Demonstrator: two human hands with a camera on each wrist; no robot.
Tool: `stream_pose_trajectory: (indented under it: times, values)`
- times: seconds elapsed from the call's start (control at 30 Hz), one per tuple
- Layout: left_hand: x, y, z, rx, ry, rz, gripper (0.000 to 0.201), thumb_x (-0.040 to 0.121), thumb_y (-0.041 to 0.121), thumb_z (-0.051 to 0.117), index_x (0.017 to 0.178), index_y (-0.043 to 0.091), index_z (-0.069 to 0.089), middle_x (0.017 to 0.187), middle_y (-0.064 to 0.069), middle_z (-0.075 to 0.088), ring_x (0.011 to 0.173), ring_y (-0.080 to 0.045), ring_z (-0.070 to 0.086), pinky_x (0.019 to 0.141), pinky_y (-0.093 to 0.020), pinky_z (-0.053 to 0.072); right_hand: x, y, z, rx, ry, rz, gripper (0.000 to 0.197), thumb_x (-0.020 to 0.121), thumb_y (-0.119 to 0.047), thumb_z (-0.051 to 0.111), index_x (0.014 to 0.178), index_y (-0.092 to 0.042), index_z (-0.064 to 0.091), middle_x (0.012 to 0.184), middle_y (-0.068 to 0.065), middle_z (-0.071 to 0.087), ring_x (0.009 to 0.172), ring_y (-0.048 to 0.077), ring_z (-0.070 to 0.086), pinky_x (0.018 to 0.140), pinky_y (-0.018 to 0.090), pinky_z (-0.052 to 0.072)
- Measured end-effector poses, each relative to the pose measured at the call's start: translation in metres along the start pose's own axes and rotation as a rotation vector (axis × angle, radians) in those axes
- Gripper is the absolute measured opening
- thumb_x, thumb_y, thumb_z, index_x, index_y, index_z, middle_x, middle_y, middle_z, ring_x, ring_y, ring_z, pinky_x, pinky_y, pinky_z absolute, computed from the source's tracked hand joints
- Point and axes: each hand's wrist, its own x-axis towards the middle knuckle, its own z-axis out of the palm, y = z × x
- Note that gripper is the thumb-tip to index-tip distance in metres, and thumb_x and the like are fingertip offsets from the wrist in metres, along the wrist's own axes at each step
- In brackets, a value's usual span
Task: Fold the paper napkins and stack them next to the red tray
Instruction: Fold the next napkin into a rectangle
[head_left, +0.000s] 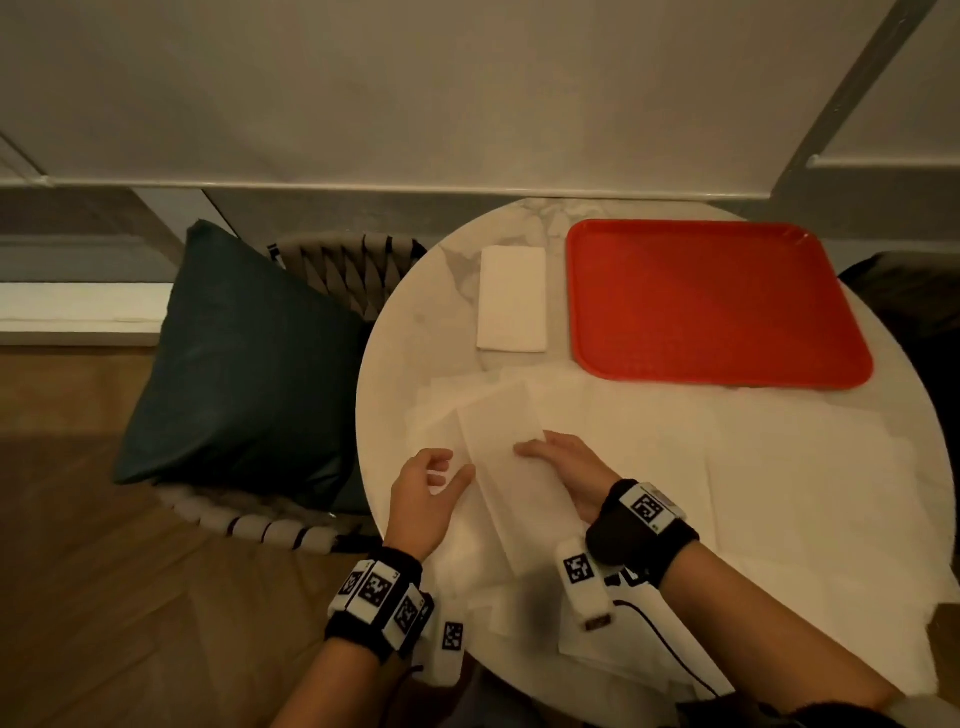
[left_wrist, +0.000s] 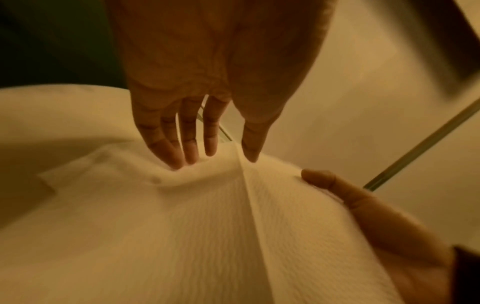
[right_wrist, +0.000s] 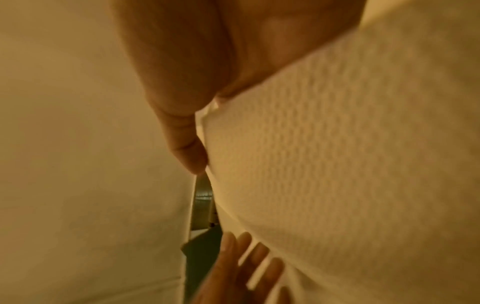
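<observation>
— Where's she at with the napkins?

— One folded napkin (head_left: 511, 299) already lies flat just left of the red tray (head_left: 711, 301), near the far side of the table (head_left: 405, 322). She's working on another: a long folded strip (head_left: 498, 457) sits on top of the loose sheets (head_left: 753, 467) spread across the near half.

— Both hands on it?

— The right hand (head_left: 563, 467) lies flat on the strip, fingers straight, pressing it down rather than gripping. The left hand (head_left: 428, 488) is at the strip's left edge with fingers relaxed and spread; from its wrist camera the fingertips (left_wrist: 179, 162) touch the paper beside the crease, holding nothing that I can see.

— So what could spoil it?

— I'd guess the sheets underneath. They're thin and overlapping, so if she slides the strip instead of lifting it, a lower sheet may drag along or bunch up. There's already a soft ripple under the left fingers.

— And the fold itself?

— If the right hand lets off before the left has the edge, the strip could spring open or skew, and the next fold would come out crooked. Then it wouldn't sit square on the one by the tray, and the stack would lean or fan out.
</observation>
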Motion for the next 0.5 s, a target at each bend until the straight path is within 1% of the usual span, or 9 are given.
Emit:
stream_pose_trajectory:
  times: [0.03, 0.07, 0.13, 0.17, 0.23, 0.27, 0.37, 0.43, 0.5]
  values:
    - [-0.005, 0.002, -0.004, -0.023, -0.005, -0.011, 0.037, 0.087, 0.036, 0.068, 0.118, 0.017, 0.059, 0.113, 0.001, 0.061, 0.098, -0.016, 0.059, 0.077, -0.017, 0.045, -0.003, -0.002, 0.001, 0.097, -0.017, 0.022, 0.028, 0.086, -0.020, 0.066, 0.107, -0.003, 0.064, 0.108, 0.019, 0.068, 0.098, 0.032, 0.064, 0.093, 0.045, 0.050]
    - [-0.008, 0.005, -0.006, -0.052, -0.023, -0.025, 0.041, 0.089, 0.039, 0.066, 0.123, 0.019, 0.057, 0.118, 0.001, 0.059, 0.102, -0.015, 0.058, 0.084, -0.022, 0.048, -0.005, -0.003, 0.001, 0.173, -0.037, 0.042, 0.029, 0.087, -0.021, 0.064, 0.109, -0.003, 0.062, 0.108, 0.018, 0.066, 0.096, 0.031, 0.063, 0.092, 0.043, 0.049]
    - [-0.015, 0.014, -0.009, -0.157, -0.069, -0.057, 0.052, 0.090, 0.044, 0.062, 0.135, 0.022, 0.050, 0.127, 0.001, 0.056, 0.111, -0.015, 0.057, 0.096, -0.035, 0.050, -0.008, -0.006, 0.002, 0.306, -0.099, 0.100, 0.038, 0.087, -0.025, 0.060, 0.118, -0.003, 0.059, 0.111, 0.018, 0.062, 0.096, 0.029, 0.062, 0.090, 0.041, 0.049]
    - [-0.018, 0.020, -0.010, -0.238, -0.096, -0.072, 0.056, 0.091, 0.043, 0.060, 0.140, 0.023, 0.045, 0.130, 0.000, 0.055, 0.115, -0.016, 0.057, 0.098, -0.037, 0.050, -0.010, -0.008, 0.003, 0.351, -0.132, 0.126, 0.043, 0.087, -0.027, 0.058, 0.122, -0.002, 0.058, 0.115, 0.019, 0.062, 0.098, 0.030, 0.061, 0.093, 0.041, 0.048]
    - [-0.022, 0.034, -0.008, -0.392, -0.151, -0.108, 0.057, 0.094, 0.039, 0.056, 0.146, 0.026, 0.036, 0.132, -0.001, 0.055, 0.118, -0.016, 0.057, 0.097, -0.035, 0.051, -0.012, -0.011, 0.006, 0.393, -0.181, 0.136, 0.049, 0.086, -0.027, 0.057, 0.127, 0.000, 0.055, 0.125, 0.022, 0.060, 0.109, 0.033, 0.058, 0.101, 0.044, 0.044]
    - [-0.023, 0.040, -0.008, -0.434, -0.170, -0.118, 0.056, 0.095, 0.038, 0.055, 0.147, 0.028, 0.034, 0.131, -0.001, 0.058, 0.116, -0.015, 0.059, 0.096, -0.035, 0.051, -0.014, -0.014, 0.009, 0.401, -0.191, 0.117, 0.049, 0.087, -0.025, 0.055, 0.129, 0.002, 0.054, 0.127, 0.022, 0.058, 0.111, 0.034, 0.058, 0.102, 0.044, 0.045]
    - [-0.021, 0.049, -0.004, -0.531, -0.199, -0.090, 0.053, 0.098, 0.028, 0.053, 0.147, 0.030, 0.032, 0.117, -0.001, 0.068, 0.106, -0.014, 0.066, 0.093, -0.035, 0.053, -0.016, -0.020, 0.014, 0.409, -0.191, 0.015, 0.041, 0.091, -0.012, 0.052, 0.129, 0.004, 0.052, 0.119, 0.020, 0.063, 0.102, 0.030, 0.065, 0.090, 0.039, 0.054]
    - [-0.016, 0.051, -0.001, -0.544, -0.195, -0.051, 0.054, 0.099, 0.018, 0.050, 0.148, 0.029, 0.031, 0.111, 0.001, 0.070, 0.104, -0.013, 0.068, 0.092, -0.034, 0.055, -0.015, -0.024, 0.013, 0.367, -0.178, -0.066, 0.037, 0.092, -0.004, 0.051, 0.128, -0.001, 0.053, 0.120, 0.017, 0.066, 0.104, 0.029, 0.066, 0.089, 0.039, 0.056]
    - [-0.010, 0.052, 0.003, -0.507, -0.192, -0.013, 0.055, 0.100, 0.011, 0.047, 0.149, 0.028, 0.029, 0.113, -0.001, 0.070, 0.104, -0.015, 0.068, 0.092, -0.035, 0.055, -0.012, -0.027, 0.008, 0.310, -0.153, -0.123, 0.037, 0.092, -0.001, 0.053, 0.128, -0.008, 0.052, 0.121, 0.016, 0.065, 0.106, 0.030, 0.065, 0.089, 0.041, 0.055]
